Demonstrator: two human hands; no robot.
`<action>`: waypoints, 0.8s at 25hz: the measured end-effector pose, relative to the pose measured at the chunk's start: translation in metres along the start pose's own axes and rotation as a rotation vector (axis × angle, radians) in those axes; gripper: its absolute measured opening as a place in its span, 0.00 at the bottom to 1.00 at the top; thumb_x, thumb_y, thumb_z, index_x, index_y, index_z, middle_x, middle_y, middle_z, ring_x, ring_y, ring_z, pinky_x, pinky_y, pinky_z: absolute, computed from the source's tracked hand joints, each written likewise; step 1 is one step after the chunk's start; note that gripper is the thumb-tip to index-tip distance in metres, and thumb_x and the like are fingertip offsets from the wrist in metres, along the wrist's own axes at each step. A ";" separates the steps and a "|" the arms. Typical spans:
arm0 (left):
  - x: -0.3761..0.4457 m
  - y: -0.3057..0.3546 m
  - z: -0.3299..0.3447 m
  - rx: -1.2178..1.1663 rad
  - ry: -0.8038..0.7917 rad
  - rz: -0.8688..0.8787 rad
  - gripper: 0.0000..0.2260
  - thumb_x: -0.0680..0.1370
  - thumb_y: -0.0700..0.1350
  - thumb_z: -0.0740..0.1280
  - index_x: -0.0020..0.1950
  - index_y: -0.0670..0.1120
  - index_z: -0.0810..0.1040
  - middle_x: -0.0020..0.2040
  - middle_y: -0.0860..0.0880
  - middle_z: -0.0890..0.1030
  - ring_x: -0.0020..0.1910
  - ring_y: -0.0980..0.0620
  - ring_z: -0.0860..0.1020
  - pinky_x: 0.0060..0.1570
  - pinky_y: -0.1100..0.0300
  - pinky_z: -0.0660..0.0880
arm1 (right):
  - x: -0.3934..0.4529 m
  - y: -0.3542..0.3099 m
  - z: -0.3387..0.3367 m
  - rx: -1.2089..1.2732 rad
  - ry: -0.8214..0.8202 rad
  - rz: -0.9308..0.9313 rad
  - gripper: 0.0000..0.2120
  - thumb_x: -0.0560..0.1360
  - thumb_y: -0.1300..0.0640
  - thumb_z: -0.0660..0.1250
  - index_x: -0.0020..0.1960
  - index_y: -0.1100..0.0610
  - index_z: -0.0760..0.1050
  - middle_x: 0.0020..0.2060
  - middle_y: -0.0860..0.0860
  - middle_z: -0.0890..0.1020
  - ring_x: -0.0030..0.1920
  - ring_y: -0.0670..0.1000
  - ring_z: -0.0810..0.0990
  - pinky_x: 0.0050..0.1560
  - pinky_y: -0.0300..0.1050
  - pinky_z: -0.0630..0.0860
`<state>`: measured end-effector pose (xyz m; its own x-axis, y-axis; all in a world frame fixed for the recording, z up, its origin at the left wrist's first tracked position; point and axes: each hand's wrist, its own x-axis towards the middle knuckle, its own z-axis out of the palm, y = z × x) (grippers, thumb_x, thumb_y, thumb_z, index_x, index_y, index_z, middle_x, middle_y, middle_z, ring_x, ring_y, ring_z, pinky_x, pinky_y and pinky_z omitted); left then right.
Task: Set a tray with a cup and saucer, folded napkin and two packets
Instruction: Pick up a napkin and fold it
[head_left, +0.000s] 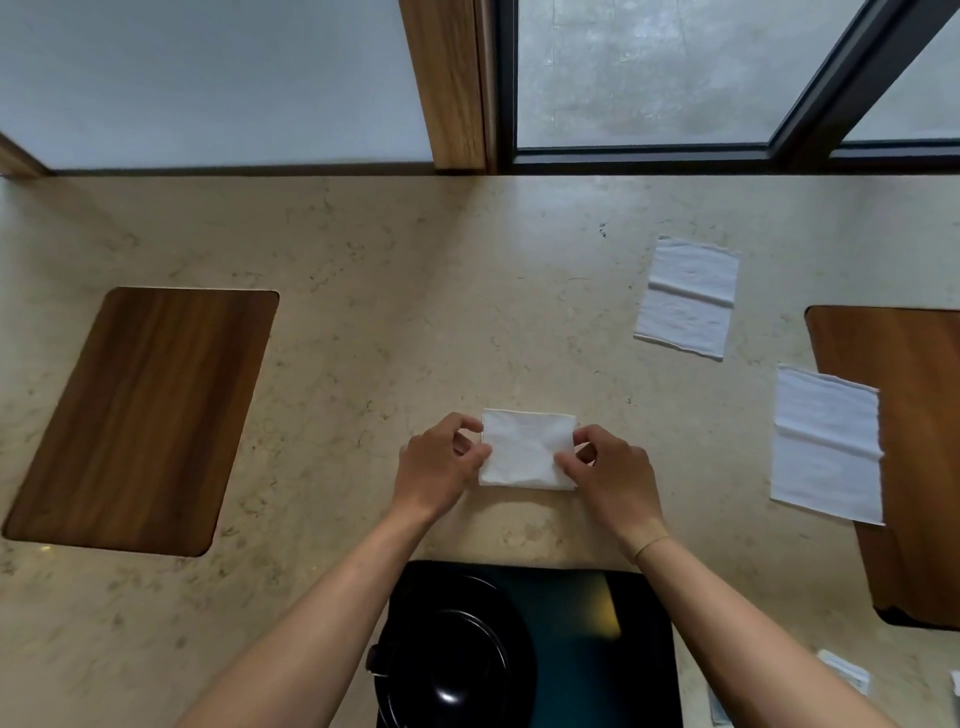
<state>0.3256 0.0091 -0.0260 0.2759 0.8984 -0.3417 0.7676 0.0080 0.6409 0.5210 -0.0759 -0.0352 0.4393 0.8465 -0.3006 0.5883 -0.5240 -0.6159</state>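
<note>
While both hands work at the middle of the table, the scene is as follows.

Table: a beige, marble-like table (363, 322) fills the view, with a window behind its far edge.

Folded napkin: a small white folded napkin (527, 449) lies flat on the table, between the two hands, just beyond the tray.

Left hand: the left hand (441, 462) pinches the left edge of the folded napkin between thumb and fingers, so it is closed narrowly on the cloth.

Right hand: the right hand (608, 467) pinches the right edge of the same napkin in the same way, with the thumb on top of the cloth.

Tray: a black glossy tray (597, 649) lies at the near edge of the table, partly under the forearms.

Cup and saucer: a black cup with its saucer (457, 660) stands on the left part of the tray; the left forearm hides a part of it.

Other napkins: one flat white napkin (688, 299) lies far right on the table; a second flat napkin (826, 444) lies nearer, and its right side overlaps a wooden board (919, 467).

Left board: another wooden board (145, 415) lies well apart at the left, with nothing on it.

Packets: small white packets (844, 675) lie at the lower right, near the tray; they are too small to count surely.
</note>
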 end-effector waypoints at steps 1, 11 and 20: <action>0.001 -0.002 0.001 0.010 -0.001 0.004 0.08 0.74 0.53 0.70 0.48 0.62 0.73 0.37 0.62 0.78 0.39 0.66 0.78 0.50 0.49 0.79 | 0.000 0.000 0.001 -0.011 0.007 -0.002 0.09 0.74 0.48 0.68 0.50 0.52 0.79 0.38 0.47 0.83 0.35 0.47 0.77 0.32 0.33 0.66; 0.006 -0.007 0.012 0.065 0.016 0.026 0.10 0.73 0.54 0.71 0.52 0.58 0.75 0.36 0.63 0.76 0.39 0.60 0.79 0.52 0.45 0.78 | 0.002 0.004 0.005 -0.021 0.043 -0.025 0.12 0.72 0.51 0.73 0.53 0.54 0.77 0.40 0.50 0.84 0.34 0.47 0.78 0.35 0.32 0.68; 0.002 -0.006 0.012 0.125 0.048 0.053 0.09 0.73 0.52 0.71 0.51 0.57 0.75 0.36 0.62 0.76 0.37 0.59 0.79 0.51 0.46 0.78 | 0.001 0.011 0.012 -0.013 0.049 -0.024 0.12 0.70 0.50 0.74 0.48 0.52 0.74 0.35 0.47 0.81 0.33 0.47 0.78 0.36 0.38 0.75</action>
<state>0.3284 0.0058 -0.0388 0.2923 0.9162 -0.2740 0.8193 -0.0922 0.5659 0.5196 -0.0796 -0.0507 0.4576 0.8536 -0.2490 0.6080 -0.5048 -0.6128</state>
